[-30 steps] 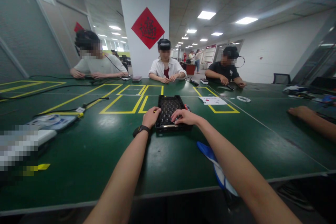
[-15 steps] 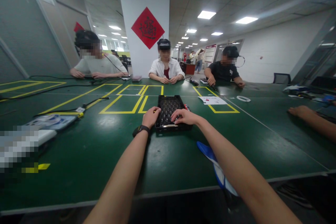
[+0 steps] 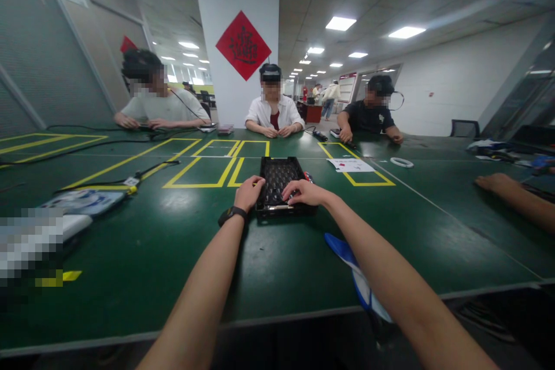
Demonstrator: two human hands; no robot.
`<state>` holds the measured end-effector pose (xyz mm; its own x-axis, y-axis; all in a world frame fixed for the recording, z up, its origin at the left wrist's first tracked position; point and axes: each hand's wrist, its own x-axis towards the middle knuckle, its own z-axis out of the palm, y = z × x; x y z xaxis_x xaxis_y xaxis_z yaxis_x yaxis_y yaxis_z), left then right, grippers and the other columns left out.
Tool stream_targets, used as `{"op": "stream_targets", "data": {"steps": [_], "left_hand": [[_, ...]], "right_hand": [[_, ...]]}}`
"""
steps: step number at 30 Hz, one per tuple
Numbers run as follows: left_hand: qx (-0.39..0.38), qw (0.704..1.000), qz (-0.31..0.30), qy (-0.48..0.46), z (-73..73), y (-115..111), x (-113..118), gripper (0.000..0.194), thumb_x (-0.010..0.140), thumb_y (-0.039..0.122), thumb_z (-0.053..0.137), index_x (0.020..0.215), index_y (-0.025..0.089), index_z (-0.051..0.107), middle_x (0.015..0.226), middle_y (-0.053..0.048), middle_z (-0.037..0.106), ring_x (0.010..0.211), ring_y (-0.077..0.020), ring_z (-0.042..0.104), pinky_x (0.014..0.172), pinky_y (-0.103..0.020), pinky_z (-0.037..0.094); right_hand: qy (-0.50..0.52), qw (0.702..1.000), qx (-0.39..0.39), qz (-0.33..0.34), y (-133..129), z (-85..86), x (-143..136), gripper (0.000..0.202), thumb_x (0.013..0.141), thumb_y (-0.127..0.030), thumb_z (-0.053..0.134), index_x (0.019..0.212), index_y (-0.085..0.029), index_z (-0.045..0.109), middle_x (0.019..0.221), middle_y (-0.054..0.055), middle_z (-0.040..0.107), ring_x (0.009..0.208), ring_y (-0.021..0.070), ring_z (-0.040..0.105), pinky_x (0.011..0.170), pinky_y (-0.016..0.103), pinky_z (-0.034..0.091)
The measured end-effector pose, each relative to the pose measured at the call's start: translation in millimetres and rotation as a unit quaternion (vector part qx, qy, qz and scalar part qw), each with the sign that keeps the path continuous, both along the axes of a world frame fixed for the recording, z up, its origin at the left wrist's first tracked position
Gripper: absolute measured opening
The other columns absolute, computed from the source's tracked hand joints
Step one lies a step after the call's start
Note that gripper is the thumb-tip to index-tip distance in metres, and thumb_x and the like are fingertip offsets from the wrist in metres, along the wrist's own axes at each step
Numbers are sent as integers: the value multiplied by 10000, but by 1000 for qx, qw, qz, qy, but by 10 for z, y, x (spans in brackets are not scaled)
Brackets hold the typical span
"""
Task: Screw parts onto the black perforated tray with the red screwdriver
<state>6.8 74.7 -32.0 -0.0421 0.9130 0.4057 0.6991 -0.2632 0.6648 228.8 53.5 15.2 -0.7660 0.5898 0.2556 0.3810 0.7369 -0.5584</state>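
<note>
A shallow black tray (image 3: pixel 284 173) with a rounded pattern inside lies on the green table in front of me. My left hand (image 3: pixel 250 192) grips its left rim, thumb at the top edge and a dark band on the wrist. Over the near right part of the tray, my right hand (image 3: pixel 303 191) is bent, fingertips pressed together and pointing down inside. What those fingers hold, if anything, is too small to make out. A bright strip (image 3: pixel 281 206) shows along the tray's near edge. Something red (image 3: pixel 309 177) peeks out at its right side, partly hidden by my hand.
A blue and white item (image 3: pixel 347 254) lies under my right forearm. Yellow tape outlines (image 3: pixel 195 187), a paper sheet (image 3: pixel 350 165) and a white ring (image 3: pixel 402 162) are farther out. Cables and a flat package (image 3: pixel 87 199) lie left. Three people sit opposite; another person's hand (image 3: pixel 496 182) rests at right.
Both hands stay at the tray in almost the same pose. The view has shifted very slightly.
</note>
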Motion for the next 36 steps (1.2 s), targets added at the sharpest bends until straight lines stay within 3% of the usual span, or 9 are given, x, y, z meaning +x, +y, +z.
{"op": "stream_targets", "data": {"steps": [36], "left_hand": [[8,1000,-10,-9,-29,29,-17,348,807,452,381,918,220,616,980,-20,642,869,-167,568,767,-257,409]], "right_hand": [[20,1000,1,-8,16,-38,-5,221,664,-271,668,849,-153,694,931,71,646,863,151,585,818,279,435]]}}
